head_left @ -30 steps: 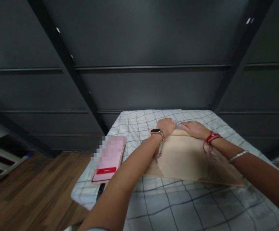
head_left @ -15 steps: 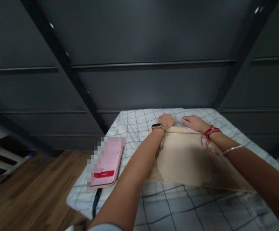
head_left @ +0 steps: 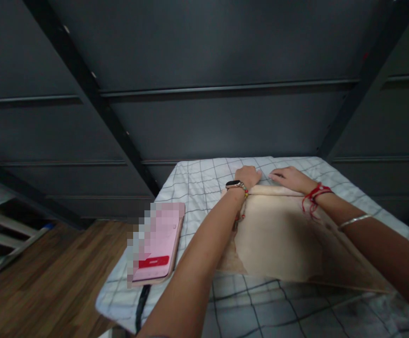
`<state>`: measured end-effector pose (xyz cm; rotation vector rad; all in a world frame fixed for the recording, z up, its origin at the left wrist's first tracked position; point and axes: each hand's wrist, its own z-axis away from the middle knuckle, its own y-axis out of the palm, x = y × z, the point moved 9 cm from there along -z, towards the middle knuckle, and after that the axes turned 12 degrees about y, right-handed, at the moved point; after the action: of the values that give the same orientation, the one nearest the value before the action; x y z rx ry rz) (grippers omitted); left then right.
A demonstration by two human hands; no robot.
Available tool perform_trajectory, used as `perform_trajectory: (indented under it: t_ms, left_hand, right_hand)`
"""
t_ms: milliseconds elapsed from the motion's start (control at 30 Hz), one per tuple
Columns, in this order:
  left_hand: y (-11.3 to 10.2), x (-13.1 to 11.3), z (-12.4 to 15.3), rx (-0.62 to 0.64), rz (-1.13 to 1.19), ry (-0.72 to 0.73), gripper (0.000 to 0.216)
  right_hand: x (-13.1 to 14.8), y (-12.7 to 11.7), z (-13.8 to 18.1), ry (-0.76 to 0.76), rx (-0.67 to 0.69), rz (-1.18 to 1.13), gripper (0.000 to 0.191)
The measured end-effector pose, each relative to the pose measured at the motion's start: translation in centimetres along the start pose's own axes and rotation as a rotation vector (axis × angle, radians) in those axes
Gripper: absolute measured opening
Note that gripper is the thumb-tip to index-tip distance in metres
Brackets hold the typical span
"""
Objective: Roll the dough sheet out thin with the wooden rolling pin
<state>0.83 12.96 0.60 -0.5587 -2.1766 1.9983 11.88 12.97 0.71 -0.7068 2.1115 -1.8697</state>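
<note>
A beige cloth (head_left: 278,234) lies flat on a checked white sheet (head_left: 204,183). Both of my arms reach across it to its far edge, where the cloth forms a rolled or folded rim. My left hand (head_left: 248,176), with a watch on the wrist, presses on that rim at its left end. My right hand (head_left: 290,179), with a red string and a metal bangle on the arm, rests on the rim a little to the right. Whether the fingers pinch the fabric or only press it flat is not visible.
A pink phone (head_left: 157,244) lies at the sheet's left edge, with a dark strap (head_left: 141,300) below it. Dark panelled walls and black slanted posts (head_left: 95,98) rise behind. Wooden floor (head_left: 49,281) spreads to the left, with a white rack (head_left: 0,234) at far left.
Both hands slid a little farther away along the cloth, from on top of its far part to its far rim. The view shifted slightly.
</note>
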Motion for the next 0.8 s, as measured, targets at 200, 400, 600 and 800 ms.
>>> perform_trajectory:
  t_ms: [200, 400, 600, 800]
  left_hand:
    - [-0.2, -0.3, 0.1, 0.013, -0.007, 0.003, 0.049]
    - [0.1, -0.4, 0.2, 0.051, 0.007, 0.017, 0.050]
    - [1.1, -0.4, 0.5, 0.139, 0.061, 0.015, 0.052]
    - [1.1, -0.8, 1.3, 0.150, 0.045, 0.005, 0.051]
  right_hand:
    - [0.2, -0.2, 0.2, 0.008, 0.009, 0.010, 0.044]
    - [0.0, -0.1, 0.2, -0.001, 0.003, 0.009, 0.045]
    - [-0.3, 0.9, 0.2, -0.023, 0.046, -0.046, 0.044]
    - [0.8, 0.9, 1.3, -0.103, 0.051, -0.082, 0.044]
